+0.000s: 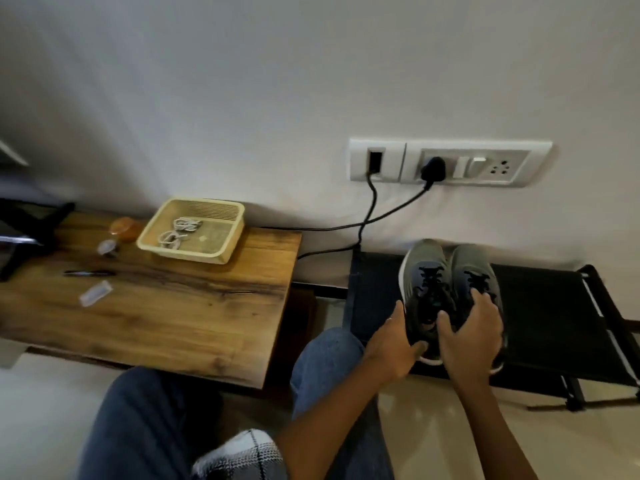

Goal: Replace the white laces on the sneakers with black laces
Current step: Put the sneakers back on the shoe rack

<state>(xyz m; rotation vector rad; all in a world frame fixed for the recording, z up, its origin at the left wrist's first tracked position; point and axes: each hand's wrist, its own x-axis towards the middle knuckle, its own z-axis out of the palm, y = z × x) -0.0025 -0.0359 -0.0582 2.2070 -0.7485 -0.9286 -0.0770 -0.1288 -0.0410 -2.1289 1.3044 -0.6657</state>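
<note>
Two grey sneakers stand side by side on a black rack, toes toward the wall, both threaded with black laces. My left hand grips the left sneaker at its heel side, thumb under the sole edge. My right hand lies over the collar of the right sneaker, fingers curled on it. White laces lie coiled in a cream basket on the wooden table.
On the table lie a black pen, a clear plastic piece, an orange object and a small clear cap. Black cables run from a wall socket panel down behind the rack. My knees in jeans fill the foreground.
</note>
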